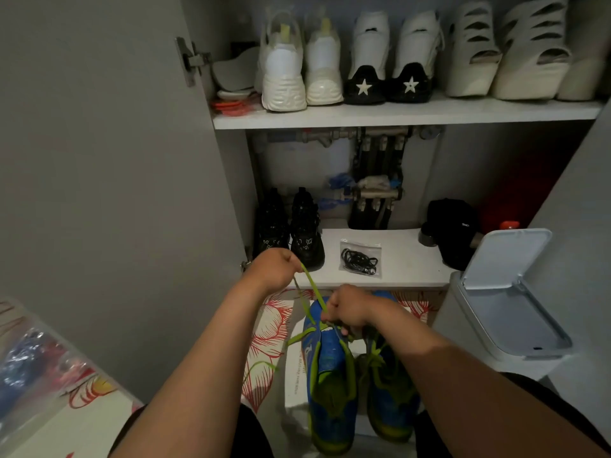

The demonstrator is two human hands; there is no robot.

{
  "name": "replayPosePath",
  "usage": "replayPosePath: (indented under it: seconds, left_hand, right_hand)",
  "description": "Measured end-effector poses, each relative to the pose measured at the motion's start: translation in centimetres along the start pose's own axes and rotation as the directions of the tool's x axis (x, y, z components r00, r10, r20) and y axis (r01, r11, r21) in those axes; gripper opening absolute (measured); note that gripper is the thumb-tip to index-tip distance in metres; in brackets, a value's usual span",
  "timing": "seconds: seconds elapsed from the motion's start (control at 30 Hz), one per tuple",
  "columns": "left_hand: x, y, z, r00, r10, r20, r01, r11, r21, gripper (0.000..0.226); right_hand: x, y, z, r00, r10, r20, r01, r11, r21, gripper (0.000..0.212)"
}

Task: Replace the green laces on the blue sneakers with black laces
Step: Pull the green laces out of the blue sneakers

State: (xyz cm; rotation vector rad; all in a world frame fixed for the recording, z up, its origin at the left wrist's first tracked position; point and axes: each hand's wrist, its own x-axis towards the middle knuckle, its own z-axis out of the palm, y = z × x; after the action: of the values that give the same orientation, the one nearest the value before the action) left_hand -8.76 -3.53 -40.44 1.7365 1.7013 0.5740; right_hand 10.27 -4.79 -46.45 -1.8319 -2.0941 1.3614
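Note:
Two blue sneakers with green trim stand on the flowered floor mat, the left sneaker [327,368] beside the right sneaker [390,391]. My left hand [276,267] grips a stretch of green lace [310,287] and holds it taut, up and to the left of the left sneaker. My right hand [347,309] pinches the same lace at the sneaker's eyelets near the toe. More green lace trails loose to the left over the mat. A clear bag of black laces [360,258] lies on the low white shelf [403,269] behind my hands.
A pair of black shoes [291,229] stands on the shelf's left end and a black cap [453,226] on its right. A white bin with its lid open [506,292] stands to the right. White shoes fill the upper shelf [396,115]. The cabinet door [115,160] hangs open on the left.

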Motion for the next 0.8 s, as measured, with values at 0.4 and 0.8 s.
replayPosePath:
  seconds: [0.4,0.8]
  left_hand:
    - [-2.0,1.0,0.8,0.984,0.174,0.032,-0.175,0.983,0.048,0.043]
    - [-3.5,0.2,1.5,0.991,0.019,0.132,-0.049,0.973,0.226,0.015]
  right_hand:
    - [-1.1,-3.0,-0.8,0.948,-0.195,-0.252,0.22,0.973,0.074,0.022]
    - [-1.4,-2.5,-0.1,0.929,-0.224,-0.295,0.255,0.964,0.071,0.014]
